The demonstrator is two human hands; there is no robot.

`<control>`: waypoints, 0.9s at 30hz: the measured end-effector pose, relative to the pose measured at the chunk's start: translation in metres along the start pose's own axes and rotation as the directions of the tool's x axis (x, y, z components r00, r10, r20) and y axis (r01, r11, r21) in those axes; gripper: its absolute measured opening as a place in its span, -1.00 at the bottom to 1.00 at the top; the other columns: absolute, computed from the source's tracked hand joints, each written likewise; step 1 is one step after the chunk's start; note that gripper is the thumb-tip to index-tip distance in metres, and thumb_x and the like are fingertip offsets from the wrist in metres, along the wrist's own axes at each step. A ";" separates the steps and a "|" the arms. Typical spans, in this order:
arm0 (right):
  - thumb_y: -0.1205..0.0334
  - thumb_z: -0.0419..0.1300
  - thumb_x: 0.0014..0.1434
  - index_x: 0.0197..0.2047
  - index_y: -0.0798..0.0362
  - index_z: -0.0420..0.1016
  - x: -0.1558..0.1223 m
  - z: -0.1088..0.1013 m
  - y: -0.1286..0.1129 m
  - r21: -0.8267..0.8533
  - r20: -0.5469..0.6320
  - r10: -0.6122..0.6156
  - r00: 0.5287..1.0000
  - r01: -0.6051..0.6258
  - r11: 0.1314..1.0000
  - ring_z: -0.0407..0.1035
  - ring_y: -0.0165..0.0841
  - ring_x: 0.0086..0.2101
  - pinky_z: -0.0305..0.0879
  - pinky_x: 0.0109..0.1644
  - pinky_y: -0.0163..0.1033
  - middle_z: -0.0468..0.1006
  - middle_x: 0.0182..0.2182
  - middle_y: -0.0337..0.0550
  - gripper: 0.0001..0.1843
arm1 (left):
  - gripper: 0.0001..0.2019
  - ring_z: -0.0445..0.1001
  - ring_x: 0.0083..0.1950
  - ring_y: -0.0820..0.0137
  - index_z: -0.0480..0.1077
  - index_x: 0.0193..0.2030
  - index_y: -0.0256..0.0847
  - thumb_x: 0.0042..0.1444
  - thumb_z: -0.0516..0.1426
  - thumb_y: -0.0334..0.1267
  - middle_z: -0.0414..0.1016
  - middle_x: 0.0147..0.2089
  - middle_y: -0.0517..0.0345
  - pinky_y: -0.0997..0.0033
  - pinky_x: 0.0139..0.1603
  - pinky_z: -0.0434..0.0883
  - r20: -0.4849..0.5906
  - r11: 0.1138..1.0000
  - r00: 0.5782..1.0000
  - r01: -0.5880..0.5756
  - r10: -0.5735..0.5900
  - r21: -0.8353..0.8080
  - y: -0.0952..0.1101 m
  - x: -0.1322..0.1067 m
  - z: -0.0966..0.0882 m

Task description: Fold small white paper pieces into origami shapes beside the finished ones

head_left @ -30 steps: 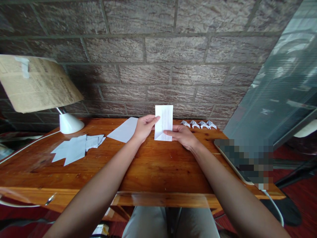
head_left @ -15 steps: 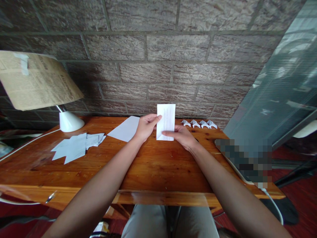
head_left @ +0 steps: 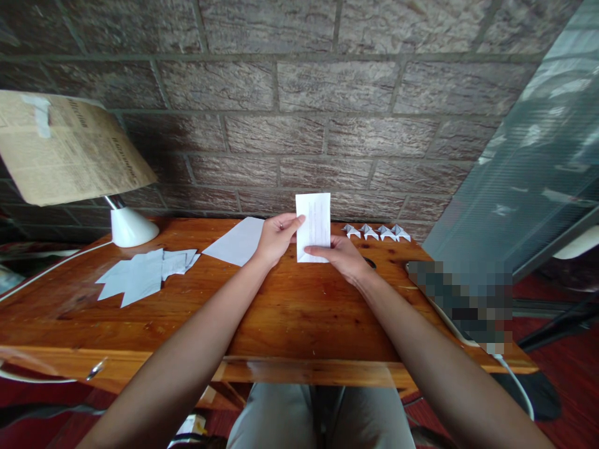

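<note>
I hold a narrow folded white paper point(head_left: 314, 223) upright above the far middle of the wooden desk point(head_left: 290, 312). My left hand point(head_left: 276, 238) pinches the paper's left edge with thumb and forefinger. My right hand point(head_left: 344, 257) grips its bottom edge, thumb pressed across the front. A small diagonal fold shows at the paper's lower left corner.
A flat white sheet point(head_left: 238, 242) lies left of my hands, and a pile of cut paper pieces point(head_left: 145, 274) lies further left. Several small folded paper figures point(head_left: 377, 232) stand in a row by the brick wall. A lamp point(head_left: 70, 162) is at far left, a blurred device point(head_left: 461, 299) at right.
The paper and both hands have shifted very slightly; the grip is the same.
</note>
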State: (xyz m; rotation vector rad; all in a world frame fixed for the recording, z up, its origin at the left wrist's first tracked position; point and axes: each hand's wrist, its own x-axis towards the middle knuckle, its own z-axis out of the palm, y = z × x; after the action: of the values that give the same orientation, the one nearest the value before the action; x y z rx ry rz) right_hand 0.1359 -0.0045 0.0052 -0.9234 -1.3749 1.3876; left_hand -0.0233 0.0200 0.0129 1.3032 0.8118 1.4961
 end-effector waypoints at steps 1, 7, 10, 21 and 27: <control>0.11 0.49 -0.30 -0.25 0.10 0.65 0.000 0.000 0.000 0.000 0.002 -0.001 1.000 0.001 1.000 0.52 -0.17 -0.22 0.34 0.05 -0.03 0.67 -0.31 -0.11 -0.52 | -0.61 0.55 -0.29 0.30 0.53 -0.26 -0.24 -0.13 0.32 0.02 0.61 -0.32 0.09 0.32 -0.29 0.50 -0.002 1.000 1.000 0.000 0.000 0.002 0.000 0.000 0.000; 0.11 0.49 -0.29 -0.23 0.11 0.65 0.001 0.000 0.001 0.008 -0.001 -0.007 1.000 0.007 1.000 0.52 -0.19 -0.23 0.33 0.05 -0.03 0.67 -0.31 -0.10 -0.51 | -0.59 0.54 -0.30 0.31 0.54 -0.26 -0.26 -0.14 0.33 0.03 0.61 -0.32 0.08 0.33 -0.32 0.50 -0.009 1.000 1.000 0.011 -0.011 0.005 0.001 -0.001 0.000; 0.11 0.49 -0.28 -0.24 0.12 0.65 0.000 0.000 0.001 0.010 0.000 -0.006 1.000 0.006 1.000 0.52 -0.21 -0.25 0.34 0.05 -0.04 0.67 -0.31 -0.11 -0.53 | -0.59 0.54 -0.31 0.31 0.53 -0.26 -0.25 -0.16 0.34 0.03 0.60 -0.33 0.08 0.33 -0.32 0.50 -0.014 1.000 1.000 0.018 -0.018 -0.002 0.001 -0.001 0.000; 0.09 0.47 -0.19 -0.31 0.11 0.64 0.000 -0.001 0.000 0.015 0.026 0.052 0.998 -0.053 0.999 0.50 -0.39 -0.40 0.45 -0.24 -0.28 0.66 -0.34 -0.10 -0.63 | -0.66 0.53 -0.35 0.33 0.52 -0.32 -0.23 -0.13 0.32 0.00 0.59 -0.37 0.14 0.35 -0.35 0.48 -0.114 0.999 0.992 -0.050 0.052 0.014 -0.005 0.005 -0.003; 0.11 0.47 -0.19 -0.32 0.12 0.63 0.000 -0.002 0.001 0.004 0.035 0.046 0.998 -0.046 0.999 0.48 -0.41 -0.43 0.46 -0.26 -0.29 0.65 -0.36 -0.09 -0.65 | -0.62 0.53 -0.34 0.32 0.52 -0.32 -0.23 -0.17 0.34 0.03 0.60 -0.36 0.13 0.35 -0.34 0.49 -0.125 1.000 0.992 -0.019 0.021 0.017 -0.006 0.006 -0.006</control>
State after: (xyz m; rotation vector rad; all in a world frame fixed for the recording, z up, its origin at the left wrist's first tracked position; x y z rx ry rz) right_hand 0.1375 -0.0040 0.0043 -0.9376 -1.3833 1.4472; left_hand -0.0274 0.0278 0.0079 1.2422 0.8943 1.6030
